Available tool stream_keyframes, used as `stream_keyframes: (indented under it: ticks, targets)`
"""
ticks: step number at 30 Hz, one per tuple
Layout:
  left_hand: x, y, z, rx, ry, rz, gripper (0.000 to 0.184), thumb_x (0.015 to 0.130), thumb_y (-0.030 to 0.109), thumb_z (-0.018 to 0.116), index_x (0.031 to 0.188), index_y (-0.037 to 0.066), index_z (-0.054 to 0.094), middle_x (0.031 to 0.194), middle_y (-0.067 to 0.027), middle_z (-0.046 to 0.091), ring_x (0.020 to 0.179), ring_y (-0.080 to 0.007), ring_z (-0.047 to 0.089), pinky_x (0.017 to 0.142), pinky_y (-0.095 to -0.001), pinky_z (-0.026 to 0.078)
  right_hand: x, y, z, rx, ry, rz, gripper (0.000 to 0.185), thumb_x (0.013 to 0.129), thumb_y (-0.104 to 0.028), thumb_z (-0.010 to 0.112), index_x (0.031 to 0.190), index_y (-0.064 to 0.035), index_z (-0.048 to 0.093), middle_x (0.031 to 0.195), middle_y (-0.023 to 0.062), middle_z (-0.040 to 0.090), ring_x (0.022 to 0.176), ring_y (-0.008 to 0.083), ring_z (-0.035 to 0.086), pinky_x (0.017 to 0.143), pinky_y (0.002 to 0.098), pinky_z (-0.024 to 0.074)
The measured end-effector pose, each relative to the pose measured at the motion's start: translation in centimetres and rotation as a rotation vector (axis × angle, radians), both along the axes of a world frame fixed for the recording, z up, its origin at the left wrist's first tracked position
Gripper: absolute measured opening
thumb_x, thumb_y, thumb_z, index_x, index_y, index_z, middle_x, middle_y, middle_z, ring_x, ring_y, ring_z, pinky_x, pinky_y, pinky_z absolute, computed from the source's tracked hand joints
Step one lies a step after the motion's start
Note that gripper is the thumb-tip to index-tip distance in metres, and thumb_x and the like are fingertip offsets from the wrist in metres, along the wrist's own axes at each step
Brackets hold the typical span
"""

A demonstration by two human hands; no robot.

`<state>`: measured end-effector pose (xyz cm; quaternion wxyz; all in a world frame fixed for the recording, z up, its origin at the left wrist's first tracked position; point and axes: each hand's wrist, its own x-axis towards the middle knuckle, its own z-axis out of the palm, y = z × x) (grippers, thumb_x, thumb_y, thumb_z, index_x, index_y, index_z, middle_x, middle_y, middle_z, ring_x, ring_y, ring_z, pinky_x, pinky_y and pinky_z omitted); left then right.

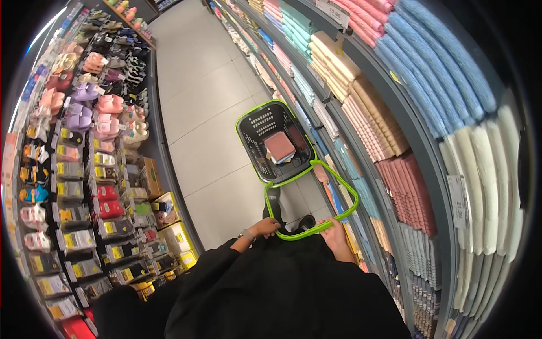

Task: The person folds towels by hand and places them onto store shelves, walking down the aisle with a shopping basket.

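Note:
A black shopping basket (246,141) with a bright green rim stands on the tiled floor in the aisle. Inside it lies a small stack of folded cloths (280,146), a dusty pink one on top. From the basket a green handle (354,189) reaches back to the body. My left hand (264,227) is closed at the left side of this handle, near its lower corner. On the handle's right part my right hand (335,236) is closed, its fingers at the green bar.
Shelves of folded towels (435,62) line the right side. A rack with slippers (84,92) and packaged socks (70,190) runs along the left. Grey floor tiles (197,113) lie between them. A shoe (306,221) shows below the handle.

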<state>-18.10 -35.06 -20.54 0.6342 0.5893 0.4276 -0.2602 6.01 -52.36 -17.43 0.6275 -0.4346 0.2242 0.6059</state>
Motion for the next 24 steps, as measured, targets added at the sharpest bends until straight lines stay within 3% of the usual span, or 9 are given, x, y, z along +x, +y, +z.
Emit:
stream_keyframes:
  ticks: [3, 6, 13, 16, 19, 24]
  targets:
    - [-1.2, 4.1, -0.1, -0.076, -0.125, 0.105, 0.033, 0.090, 0.024, 0.046, 0.108, 0.001, 0.061, 0.066, -0.0056, 0.059, 0.047, -0.0131, 0.054, 0.045, -0.0257, 0.050, -1.0, 3.1, 2.3, -0.010, -0.054, -0.033, 0.016, 0.087, -0.017, 0.056, 0.095, -0.0057, 0.047, 0.090, 0.0155, 0.060, 0.095, 0.0298, 0.059, 0.088, 0.0423, 0.0453]
    - [-1.9, 10.1, -1.2, -0.064, -0.202, 0.364, 0.032, 0.090, 0.020, 0.044, 0.108, -0.001, 0.060, 0.065, -0.0054, 0.058, 0.047, -0.0123, 0.053, 0.044, -0.0251, 0.048, -2.5, 7.3, 4.7, 0.020, -0.113, -0.034, 0.015, 0.090, -0.016, 0.053, 0.097, -0.0049, 0.047, 0.087, 0.0156, 0.058, 0.094, 0.0302, 0.058, 0.090, 0.0427, 0.0446]
    - [-2.3, 24.1, -6.3, 0.039, -0.208, 0.512, 0.029, 0.089, 0.016, 0.043, 0.105, -0.002, 0.059, 0.066, -0.0062, 0.057, 0.049, -0.0118, 0.053, 0.042, -0.0245, 0.046, -4.4, 22.4, 8.1, 0.100, -0.168, -0.044, 0.012, 0.093, -0.016, 0.049, 0.094, -0.0045, 0.048, 0.081, 0.0146, 0.058, 0.089, 0.0308, 0.059, 0.084, 0.0428, 0.0462]
    - [-2.4, 28.0, -9.9, 0.029, -0.208, 0.562, 0.028, 0.088, 0.017, 0.045, 0.104, -0.002, 0.059, 0.066, -0.0061, 0.058, 0.050, -0.0121, 0.053, 0.043, -0.0251, 0.046, -4.7, 26.6, 8.5, 0.016, -0.213, -0.053, 0.013, 0.093, -0.018, 0.049, 0.093, -0.0053, 0.047, 0.075, 0.0120, 0.055, 0.083, 0.0285, 0.058, 0.081, 0.0437, 0.0464]
    - [-2.1, 30.5, -13.7, -0.003, -0.177, 0.609, 0.027, 0.089, 0.017, 0.045, 0.103, -0.001, 0.059, 0.067, -0.0060, 0.058, 0.050, -0.0122, 0.053, 0.043, -0.0255, 0.046, -5.0, 25.8, 8.0, -0.098, -0.278, -0.087, 0.012, 0.093, -0.019, 0.048, 0.092, -0.0068, 0.047, 0.071, 0.0098, 0.051, 0.078, 0.0255, 0.056, 0.077, 0.0446, 0.0467]
    - [-0.3, 31.3, -20.5, -0.074, -0.095, 0.580, 0.025, 0.088, 0.016, 0.044, 0.102, 0.001, 0.058, 0.072, -0.0047, 0.058, 0.057, -0.0119, 0.055, 0.047, -0.0264, 0.049, -4.5, 20.0, 6.5, -0.484, -0.451, -0.141, 0.020, 0.091, -0.028, 0.051, 0.092, -0.0100, 0.043, 0.056, 0.0045, 0.042, 0.048, 0.0209, 0.046, 0.051, 0.0399, 0.0451]
